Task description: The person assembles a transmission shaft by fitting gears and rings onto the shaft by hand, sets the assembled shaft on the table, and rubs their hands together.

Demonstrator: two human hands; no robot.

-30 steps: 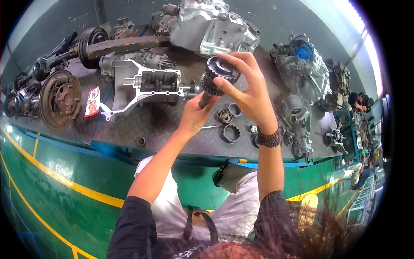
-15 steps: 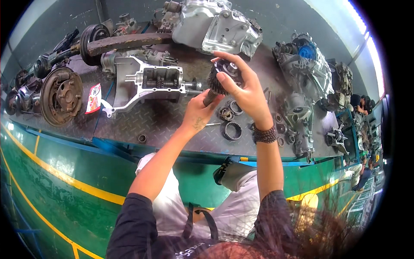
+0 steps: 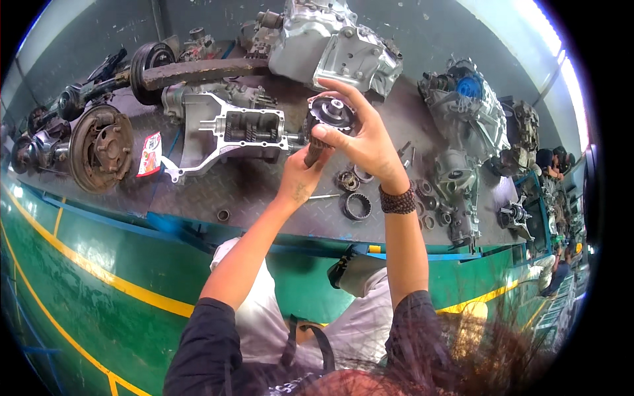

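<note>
Above the bench I hold a dark gear shaft (image 3: 332, 113) whose round, toothed end is turned up. My left hand (image 3: 305, 173) is wrapped round the lower part of the shaft. Round the toothed end curl the thumb and fingers of my right hand (image 3: 362, 140), the thumb pressed on its near side. Just left of the shaft lies an opened silver gearbox housing (image 3: 198, 155) with gears inside. Below my hands on the bench rest a toothed ring (image 3: 357, 206), a small bearing-like gear (image 3: 348, 180) and a thin metal rod (image 3: 323, 197).
The steel bench (image 3: 277, 214) bears a large silver transmission case (image 3: 360, 56) at the back. A rusty brake drum (image 3: 100, 148) and a red-and-white packet (image 3: 150, 154) lie to the left. More gearbox parts (image 3: 459, 171) stand at right, with several rings (image 3: 428, 203) near them.
The gear shaft has tilted so its round end face now points more up toward me. Both hands shifted slightly; the right one moved a little to the left.
</note>
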